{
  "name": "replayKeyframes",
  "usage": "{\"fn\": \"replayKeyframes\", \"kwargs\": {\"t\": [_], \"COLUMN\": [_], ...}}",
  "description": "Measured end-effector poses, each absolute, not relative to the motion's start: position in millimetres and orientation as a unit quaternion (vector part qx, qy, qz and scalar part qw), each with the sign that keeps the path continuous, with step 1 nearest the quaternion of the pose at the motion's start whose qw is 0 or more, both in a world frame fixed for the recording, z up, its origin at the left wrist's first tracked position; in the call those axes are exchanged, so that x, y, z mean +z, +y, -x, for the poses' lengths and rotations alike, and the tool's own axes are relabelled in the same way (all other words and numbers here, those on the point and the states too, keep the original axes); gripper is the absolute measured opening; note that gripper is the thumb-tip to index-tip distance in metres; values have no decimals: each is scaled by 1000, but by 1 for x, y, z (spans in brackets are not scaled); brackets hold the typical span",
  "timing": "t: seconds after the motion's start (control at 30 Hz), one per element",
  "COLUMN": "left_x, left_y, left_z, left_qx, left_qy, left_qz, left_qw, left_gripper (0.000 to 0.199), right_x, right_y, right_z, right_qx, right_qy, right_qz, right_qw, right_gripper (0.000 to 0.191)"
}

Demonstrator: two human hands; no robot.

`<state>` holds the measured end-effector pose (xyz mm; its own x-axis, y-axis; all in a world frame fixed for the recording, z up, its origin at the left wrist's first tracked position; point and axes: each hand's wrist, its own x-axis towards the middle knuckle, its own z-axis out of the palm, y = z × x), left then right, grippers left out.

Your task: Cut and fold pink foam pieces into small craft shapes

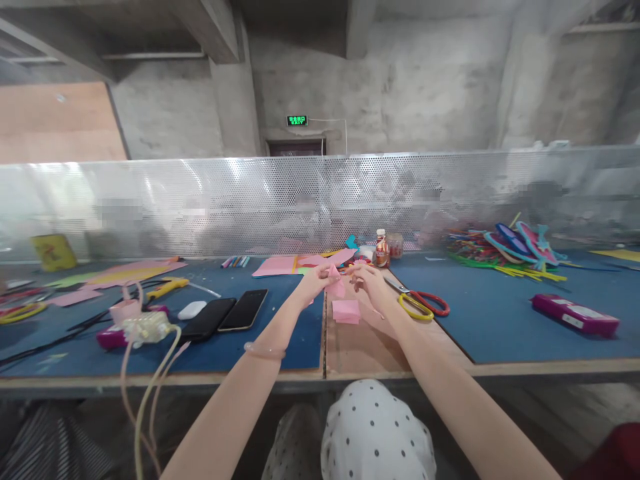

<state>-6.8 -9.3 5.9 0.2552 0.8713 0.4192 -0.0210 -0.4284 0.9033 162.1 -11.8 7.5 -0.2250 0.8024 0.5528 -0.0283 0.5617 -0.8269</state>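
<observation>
Pink paper (336, 287), pinched by left fingers (321, 274), points upward, long axis near upright; right fingers (361, 271) curled, hold unclear.

Above the doorway (296, 148), a small sign (297, 121) reads "安全出口" in green, with "EXIT" beneath it. The white labels (573, 321) on the purple box (597, 323) at the right are too small to read.
</observation>
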Motion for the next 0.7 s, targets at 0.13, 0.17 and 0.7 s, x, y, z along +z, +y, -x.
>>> {"fn": "replayKeyframes", "kwargs": {"t": [0.13,0.17,0.7], "left_x": [4,3,-1], "left_y": [-10,-9,-3], "left_z": [7,7,5], "left_qx": [499,494,530], "left_qy": [334,333,358], "left_qz": [-683,-688,-685], "left_qw": [415,414,349], "left_gripper": [64,67,35], "right_x": [8,8,-11], "right_y": [-13,-14,8], "right_z": [-157,-156,-154], "right_qx": [356,352,360], "right_qy": [-701,-713,-690], "right_qz": [337,344,341], "right_qw": [517,500,527], "right_gripper": [26,26,32]}}
